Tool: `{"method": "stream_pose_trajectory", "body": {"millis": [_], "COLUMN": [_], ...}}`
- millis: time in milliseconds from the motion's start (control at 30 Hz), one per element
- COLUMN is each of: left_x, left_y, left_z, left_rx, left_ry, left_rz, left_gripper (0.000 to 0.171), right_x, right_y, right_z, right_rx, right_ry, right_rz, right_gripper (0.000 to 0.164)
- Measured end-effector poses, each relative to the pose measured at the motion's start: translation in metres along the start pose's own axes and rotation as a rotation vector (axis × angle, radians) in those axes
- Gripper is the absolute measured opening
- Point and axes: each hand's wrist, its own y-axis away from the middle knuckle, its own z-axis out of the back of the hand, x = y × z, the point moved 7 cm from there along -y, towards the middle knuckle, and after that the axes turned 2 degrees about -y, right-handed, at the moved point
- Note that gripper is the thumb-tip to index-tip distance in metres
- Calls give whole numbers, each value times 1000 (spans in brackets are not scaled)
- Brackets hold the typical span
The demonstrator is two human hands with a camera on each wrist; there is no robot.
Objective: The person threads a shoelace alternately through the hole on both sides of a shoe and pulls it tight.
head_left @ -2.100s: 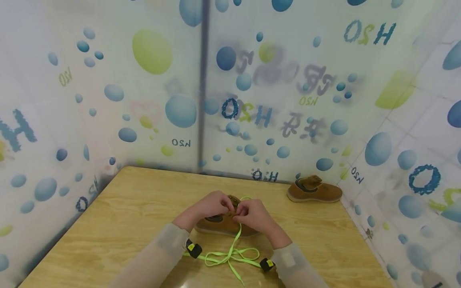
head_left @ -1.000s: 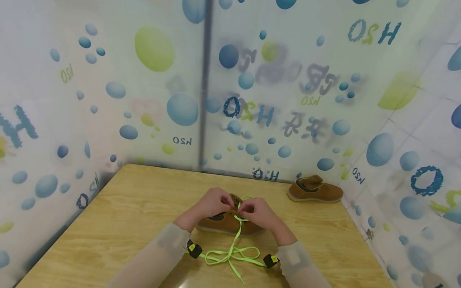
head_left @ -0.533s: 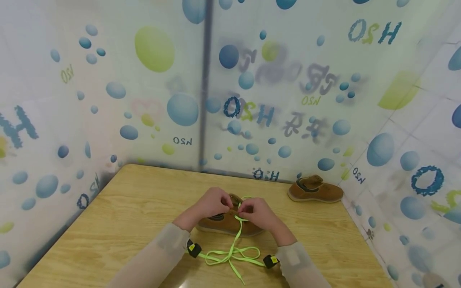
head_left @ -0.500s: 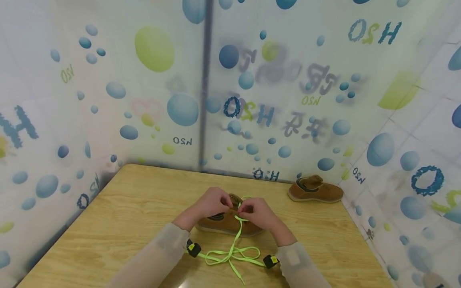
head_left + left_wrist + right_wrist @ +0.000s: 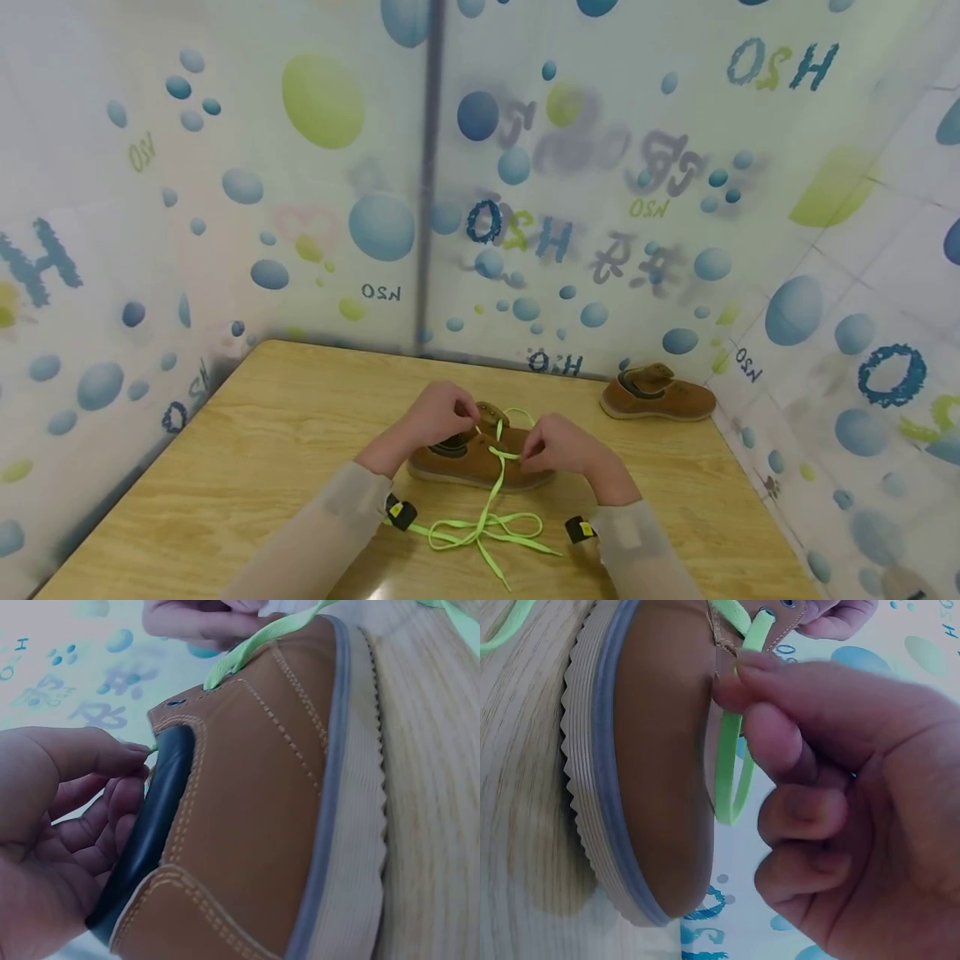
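Observation:
A brown shoe [image 5: 468,462] stands side-on on the table, its toe to the right. A flat neon-green shoelace [image 5: 492,492] runs through its front eyelets and trails down onto the table in loops. My left hand [image 5: 442,414] is at the shoe's opening; in the left wrist view its thumb and fingertips pinch a small green lace end [image 5: 154,748] beside the dark padded collar [image 5: 169,780]. Over the toe, my right hand [image 5: 562,450] has thumb and forefinger pinched at the lace, the other fingers curled. The right wrist view shows a lace loop [image 5: 726,780] hanging below that pinch.
A second brown shoe [image 5: 658,393], with no lace seen in it, stands at the back right corner of the wooden table [image 5: 315,417]. Patterned curtain-like walls [image 5: 510,250] enclose the back and sides. Both wrists wear black strapped cameras.
My right hand has moved right, away from the left hand, toward the shoe's toe. The left hand has shifted slightly up and left. More of the shoe's tongue and lace shows between them.

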Motion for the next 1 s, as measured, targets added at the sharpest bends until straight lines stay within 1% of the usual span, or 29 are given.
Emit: {"method": "stream_pose_trajectory", "body": {"millis": [100, 167, 267, 367, 500, 667, 767, 833, 1000], "left_x": [0, 1, 3, 3, 4, 6, 9, 11, 14], "left_y": [0, 0, 1, 1, 1, 1, 1, 1, 3], "left_z": [6, 8, 12, 15, 18, 22, 26, 29, 33], "left_rx": [-13, -15, -21, -29, -29, -33, -46, -50, -28], "left_ry": [2, 2, 2, 10, 29, 31, 24, 17, 22], "left_rz": [1, 4, 14, 21, 21, 14, 19, 22, 38], "left_gripper": [12, 11, 10, 8, 7, 8, 10, 11, 13], "right_x": [-3, -3, -2, -1, 1, 1, 0, 0, -4], "right_y": [-2, -3, -5, -8, -11, -14, -14, -14, -15], "right_z": [2, 2, -1, -4, -9, -13, -14, -15, -16], "right_rx": [-30, -55, -89, -122, -152, -170, -177, -177, -175], "right_ry": [17, 26, 6, -45, -125, -179, -191, -198, -217], "right_rz": [-17, -12, 6, 24, 19, -17, -26, -30, -36], "right_gripper": [6, 8, 12, 13, 12, 8, 5, 5, 5]}}
